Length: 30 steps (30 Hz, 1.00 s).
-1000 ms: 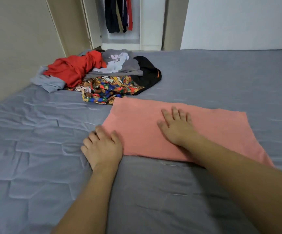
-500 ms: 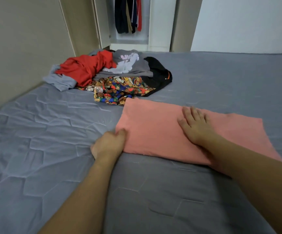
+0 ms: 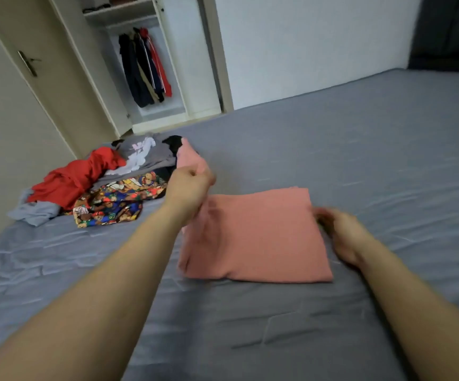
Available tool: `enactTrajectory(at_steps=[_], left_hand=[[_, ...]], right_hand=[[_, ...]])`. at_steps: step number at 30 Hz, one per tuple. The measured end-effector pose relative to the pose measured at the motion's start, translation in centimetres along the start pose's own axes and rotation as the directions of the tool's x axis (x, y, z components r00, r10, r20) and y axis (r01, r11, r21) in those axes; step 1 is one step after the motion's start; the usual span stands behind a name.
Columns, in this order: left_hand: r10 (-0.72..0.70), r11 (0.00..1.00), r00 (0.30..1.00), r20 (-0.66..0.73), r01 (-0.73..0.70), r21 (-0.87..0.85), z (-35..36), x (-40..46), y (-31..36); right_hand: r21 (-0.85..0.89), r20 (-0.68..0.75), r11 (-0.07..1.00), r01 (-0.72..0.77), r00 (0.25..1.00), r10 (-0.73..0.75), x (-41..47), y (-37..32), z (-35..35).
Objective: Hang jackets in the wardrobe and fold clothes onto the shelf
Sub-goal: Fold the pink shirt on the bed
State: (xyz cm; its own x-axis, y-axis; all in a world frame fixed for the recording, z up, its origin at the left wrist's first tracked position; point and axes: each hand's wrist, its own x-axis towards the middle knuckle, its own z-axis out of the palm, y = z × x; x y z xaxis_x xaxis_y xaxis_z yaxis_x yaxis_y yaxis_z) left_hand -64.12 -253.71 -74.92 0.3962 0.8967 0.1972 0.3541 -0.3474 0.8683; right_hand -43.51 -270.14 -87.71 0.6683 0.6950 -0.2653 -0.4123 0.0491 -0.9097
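Note:
A salmon-pink garment (image 3: 258, 235) lies folded on the grey bed (image 3: 360, 149). My left hand (image 3: 188, 188) grips its left end and lifts that end off the bed, so a flap of pink cloth sticks up above my fist. My right hand (image 3: 338, 232) is blurred at the garment's right edge, fingers curled against the fold; whether it grips the cloth is unclear. Beyond the bed stands the open white wardrobe (image 3: 192, 64) with dark and red jackets (image 3: 145, 67) hanging on its rail and a shelf (image 3: 118, 12) above them.
A heap of clothes lies at the bed's far left: a red garment (image 3: 77, 177), a grey printed top (image 3: 143, 152), a colourful cartoon-print piece (image 3: 112, 202), a light blue piece (image 3: 35, 213) and something black. A beige door (image 3: 38, 78) stands left of the wardrobe.
My left hand has closed on the pink garment's left end and raised it toward the right. My right hand slid from the cloth's middle to its right edge. The view tilted up.

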Motion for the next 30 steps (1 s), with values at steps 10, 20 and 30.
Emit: enactTrajectory(at_steps=[10,20,30], left_hand=[[0.164,0.930,0.788,0.594,-0.325,0.174,12.1,-7.4,0.4],[-0.451,0.879,0.856,0.252,0.376,0.295,8.0,0.2,-6.7],[-0.409,0.908,0.900,0.149,0.386,0.161,9.9,3.3,-9.0]], right_hand=[[0.001,0.099,0.978,-0.208,0.973,0.207,1.7,-1.9,-3.1],[-0.222,-0.102,0.974,-0.042,0.995,0.020,4.4,-0.8,1.0],[-0.043,0.074,0.995,-0.085,0.993,0.088,6.7,0.0,2.2]])
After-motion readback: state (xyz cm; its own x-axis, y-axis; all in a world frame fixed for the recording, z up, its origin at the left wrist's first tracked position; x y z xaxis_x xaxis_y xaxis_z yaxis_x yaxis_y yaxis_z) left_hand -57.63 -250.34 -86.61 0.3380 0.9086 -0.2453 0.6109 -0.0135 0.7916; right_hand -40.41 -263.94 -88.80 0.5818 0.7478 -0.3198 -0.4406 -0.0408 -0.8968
